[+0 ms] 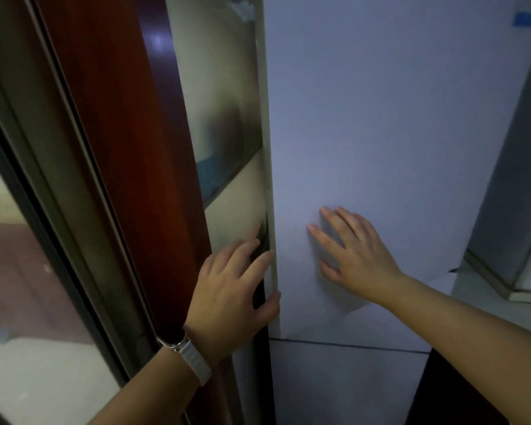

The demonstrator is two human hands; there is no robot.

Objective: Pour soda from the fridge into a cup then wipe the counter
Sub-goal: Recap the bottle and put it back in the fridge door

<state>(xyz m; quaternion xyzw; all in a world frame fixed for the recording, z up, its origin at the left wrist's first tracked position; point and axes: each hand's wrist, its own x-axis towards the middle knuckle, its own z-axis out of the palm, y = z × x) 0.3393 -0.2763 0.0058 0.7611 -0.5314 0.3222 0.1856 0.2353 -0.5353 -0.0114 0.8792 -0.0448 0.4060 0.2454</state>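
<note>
A tall white fridge door [396, 133] fills the middle and right of the head view. My left hand [230, 289], with a watch on the wrist, curls its fingers around the door's left edge, thumb on the front face. My right hand [356, 250] lies flat on the door's front with fingers spread and holds nothing. A seam below the hands separates a lower fridge door [344, 384]. No soda, cup or cloth is in view.
A dark red door frame [126, 148] and a glass panel [28, 271] stand close on the left. A shiny side surface [227, 118] lies between frame and fridge. A grey pillar [515, 179] and pale floor show at right.
</note>
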